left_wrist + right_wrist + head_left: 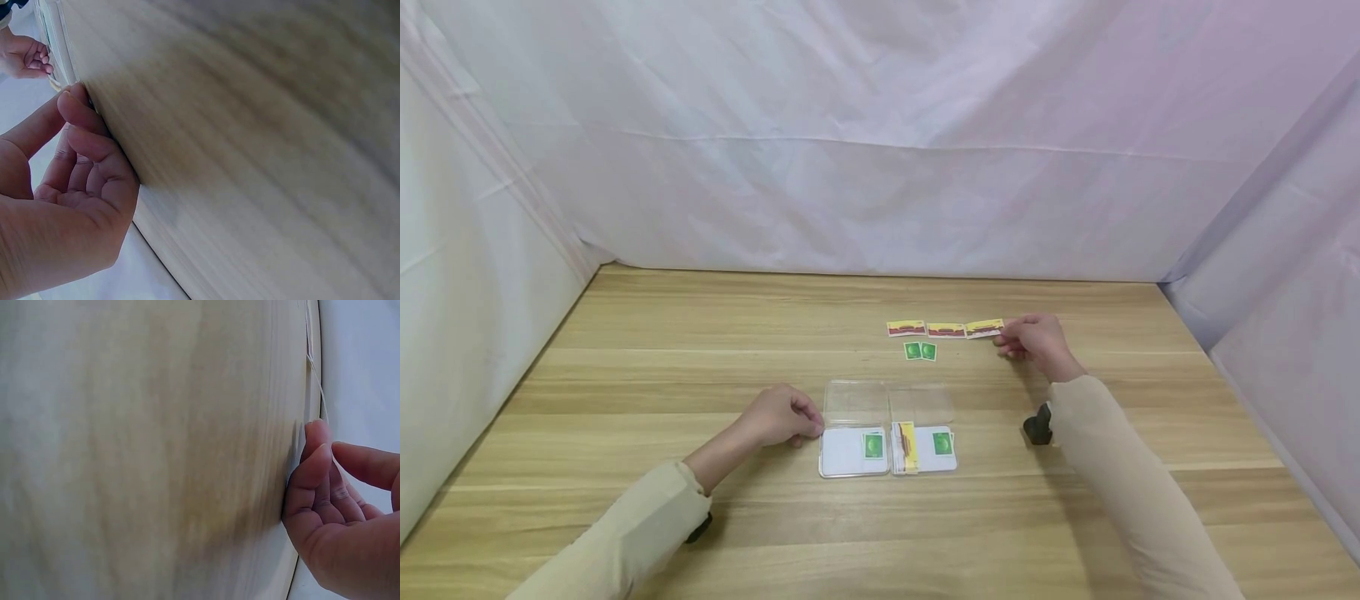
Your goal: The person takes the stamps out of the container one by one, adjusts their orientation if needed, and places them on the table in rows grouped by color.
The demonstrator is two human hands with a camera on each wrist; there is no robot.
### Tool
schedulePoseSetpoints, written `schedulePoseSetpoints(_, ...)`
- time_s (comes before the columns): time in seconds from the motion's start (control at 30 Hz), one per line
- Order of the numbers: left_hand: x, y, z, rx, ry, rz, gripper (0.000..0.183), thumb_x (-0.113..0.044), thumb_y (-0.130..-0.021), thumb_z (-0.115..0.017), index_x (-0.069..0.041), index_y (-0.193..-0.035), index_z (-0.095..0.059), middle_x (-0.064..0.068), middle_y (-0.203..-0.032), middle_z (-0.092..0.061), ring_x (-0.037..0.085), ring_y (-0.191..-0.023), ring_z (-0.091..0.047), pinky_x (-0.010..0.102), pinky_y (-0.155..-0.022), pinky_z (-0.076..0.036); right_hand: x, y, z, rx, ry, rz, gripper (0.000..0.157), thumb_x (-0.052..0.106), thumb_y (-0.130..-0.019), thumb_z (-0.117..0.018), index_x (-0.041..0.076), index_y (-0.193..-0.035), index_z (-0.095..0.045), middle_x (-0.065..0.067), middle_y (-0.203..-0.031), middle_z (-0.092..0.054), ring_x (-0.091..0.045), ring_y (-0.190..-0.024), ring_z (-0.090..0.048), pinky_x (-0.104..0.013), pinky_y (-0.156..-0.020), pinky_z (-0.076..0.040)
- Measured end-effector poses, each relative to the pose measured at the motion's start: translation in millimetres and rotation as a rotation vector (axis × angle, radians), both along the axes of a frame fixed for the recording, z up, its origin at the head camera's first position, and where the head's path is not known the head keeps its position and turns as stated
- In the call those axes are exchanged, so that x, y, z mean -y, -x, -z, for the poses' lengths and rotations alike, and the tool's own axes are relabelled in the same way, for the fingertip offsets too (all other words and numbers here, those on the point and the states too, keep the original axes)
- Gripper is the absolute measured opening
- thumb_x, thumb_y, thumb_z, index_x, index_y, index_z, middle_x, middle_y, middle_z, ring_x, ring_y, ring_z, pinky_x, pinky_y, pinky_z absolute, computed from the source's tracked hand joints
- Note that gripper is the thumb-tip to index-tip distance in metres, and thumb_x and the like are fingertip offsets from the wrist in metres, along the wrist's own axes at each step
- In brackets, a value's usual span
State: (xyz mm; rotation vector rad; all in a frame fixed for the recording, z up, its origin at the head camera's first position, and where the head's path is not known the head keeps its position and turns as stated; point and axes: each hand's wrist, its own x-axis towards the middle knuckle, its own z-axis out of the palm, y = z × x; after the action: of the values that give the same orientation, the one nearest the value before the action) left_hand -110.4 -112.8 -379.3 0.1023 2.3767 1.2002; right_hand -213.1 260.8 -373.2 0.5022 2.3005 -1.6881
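Observation:
A row of three yellow-and-red stamps lies toward the far side of the table; my right hand (1033, 340) pinches the right end of the rightmost stamp (984, 328). In the right wrist view its thin edge is tilted up from the table between thumb and fingers. Two green stamps (921, 351) lie just below the row. Nearer me is an open clear plastic case (856, 402) with two white card-like inserts. On the left insert (841, 452) sits a green stamp; the right one bears yellow and green stamps. My left hand (784, 414) pinches the case's left edge.
The wooden table (662, 358) extends around the case on all sides. White cloth (880, 200) hangs behind it and at both sides. Dark wrist-worn devices (1039, 425) show beneath the sleeves.

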Motion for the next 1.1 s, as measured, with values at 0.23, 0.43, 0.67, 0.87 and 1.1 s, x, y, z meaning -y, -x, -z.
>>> schedulePoseSetpoints(0.23, 0, 0.3, 2.1, -0.013, 0.006, 0.010, 0.005, -0.004, -0.078, -0.072, -0.001, -0.078, -0.068, 0.000, -0.066, -0.062, 0.011, -0.053, -0.053, 0.025, -0.054, -0.044, -2, 0.3, 1.6, 0.009, -0.018, 0.005, 0.028, 0.000, -0.091, -0.052, -0.016, -0.114, -0.051, -0.005, -0.069, -0.066, -0.011, -0.059, -0.063, -0.024, -0.060, -0.051)
schedulePoseSetpoints(0.43, 0, 0.1, 2.2, -0.016, 0.010, 0.009, 0.004, -0.004, -0.078, -0.072, -0.001, -0.077, -0.068, 0.000, -0.066, -0.062, 0.011, -0.053, -0.053, 0.025, -0.054, -0.044, -4, -0.8, 0.3, 0.015, 0.001, -0.006, 0.031, 0.002, -0.092, -0.053, -0.016, -0.117, -0.050, -0.005, -0.072, -0.067, -0.010, -0.060, -0.062, -0.024, -0.062, -0.051)
schedulePoseSetpoints(0.67, -1, -0.5, 0.9, -0.004, 0.007, -0.001, 0.004, -0.004, -0.079, -0.071, -0.001, -0.077, -0.068, 0.001, -0.067, -0.062, 0.011, -0.053, -0.054, 0.024, -0.054, -0.044, -7, -4.6, -5.2, 0.008, 0.034, -0.041, 0.032, 0.003, -0.092, -0.053, -0.017, -0.118, -0.049, -0.008, -0.076, -0.067, -0.010, -0.062, -0.061, -0.024, -0.063, -0.051)
schedulePoseSetpoints(0.87, -1, -0.4, 0.5, -0.005, 0.008, -0.005, 0.004, -0.004, -0.078, -0.071, -0.001, -0.077, -0.068, 0.001, -0.066, -0.062, 0.011, -0.053, -0.053, 0.024, -0.054, -0.044, -9, -8.6, -14.9, -0.016, 0.039, -0.087, 0.033, 0.007, -0.093, -0.053, -0.015, -0.118, -0.048, -0.009, -0.084, -0.066, -0.011, -0.067, -0.061, -0.027, -0.069, -0.052)
schedulePoseSetpoints(1.1, -1, -0.3, -0.3, -0.005, 0.010, -0.001, 0.005, -0.004, -0.078, -0.072, 0.000, -0.078, -0.068, 0.001, -0.066, -0.062, 0.011, -0.053, -0.053, 0.024, -0.054, -0.044, -10, -15.5, -26.2, -0.042, 0.035, -0.152, 0.036, 0.008, -0.092, -0.057, -0.015, -0.118, -0.048, -0.006, -0.085, -0.066, -0.013, -0.071, -0.062, -0.030, -0.073, -0.052)
